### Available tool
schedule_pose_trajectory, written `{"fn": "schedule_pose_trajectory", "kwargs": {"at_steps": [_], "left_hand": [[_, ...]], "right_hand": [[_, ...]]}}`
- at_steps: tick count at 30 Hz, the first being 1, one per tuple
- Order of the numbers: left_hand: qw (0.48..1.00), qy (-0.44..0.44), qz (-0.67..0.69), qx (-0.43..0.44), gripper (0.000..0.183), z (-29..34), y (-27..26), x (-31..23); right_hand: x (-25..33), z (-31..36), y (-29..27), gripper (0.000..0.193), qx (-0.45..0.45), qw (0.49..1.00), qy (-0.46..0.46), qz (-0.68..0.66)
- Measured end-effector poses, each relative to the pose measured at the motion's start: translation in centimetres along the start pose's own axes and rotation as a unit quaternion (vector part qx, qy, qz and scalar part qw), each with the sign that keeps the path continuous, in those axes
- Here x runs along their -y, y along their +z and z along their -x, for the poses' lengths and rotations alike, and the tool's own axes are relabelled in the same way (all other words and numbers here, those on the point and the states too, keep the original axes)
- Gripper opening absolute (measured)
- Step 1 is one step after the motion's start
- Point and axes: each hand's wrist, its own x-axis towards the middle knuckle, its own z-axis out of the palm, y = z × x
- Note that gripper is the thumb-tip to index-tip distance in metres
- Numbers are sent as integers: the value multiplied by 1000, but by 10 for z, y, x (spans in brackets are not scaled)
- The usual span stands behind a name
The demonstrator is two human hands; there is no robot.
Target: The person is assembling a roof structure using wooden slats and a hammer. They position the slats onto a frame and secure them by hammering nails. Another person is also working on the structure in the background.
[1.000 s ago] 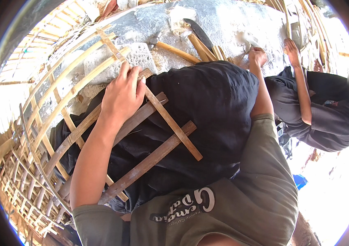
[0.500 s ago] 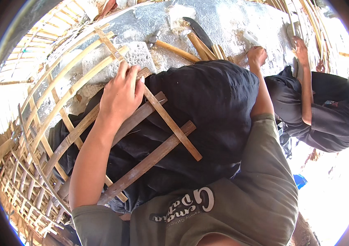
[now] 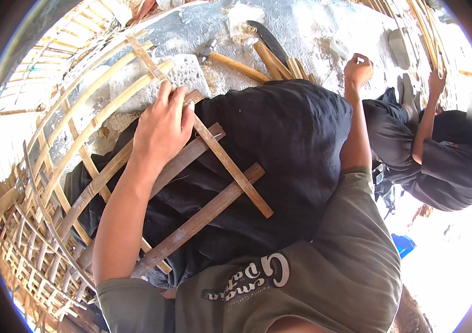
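My left hand (image 3: 164, 122) is closed over a crossing of a bamboo lattice (image 3: 202, 217) lying across my dark-clothed lap. Its fingers wrap round a thin cross slat (image 3: 235, 169), which runs over two wider slats toward my body. Out to the far right, my right hand (image 3: 359, 72) is raised with the fingers curled and the tips pinched together. Whatever sits between those tips is too small to make out. Just beyond that hand lies a small clear plastic container (image 3: 340, 48).
A hammer (image 3: 239, 67), bamboo pieces (image 3: 272, 62) and a dark curved blade (image 3: 269, 40) lie beyond my knees. A pale pitted block (image 3: 186, 75) sits under the lattice's far end. At right sits another person (image 3: 452, 166), one hand (image 3: 437, 82) at long thin strips.
My right hand has lifted away from the plastic container, slightly to the right. My left hand stays on the lattice. The other person's hand has moved right and nearer.
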Motion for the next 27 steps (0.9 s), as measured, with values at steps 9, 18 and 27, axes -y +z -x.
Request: {"fn": "schedule_pose_trajectory", "kwargs": {"at_steps": [9, 18, 27], "left_hand": [[1000, -9, 4, 3, 26, 1, -2, 0], [1000, -3, 4, -2, 24, 0, -1, 1], [1000, -5, 2, -4, 26, 1, -1, 0]], "right_hand": [[27, 0, 5, 18, 0, 1000, -29, 3], [30, 34, 32, 32, 161, 980, 113, 12], [56, 32, 22, 22, 182, 965, 180, 49]]}}
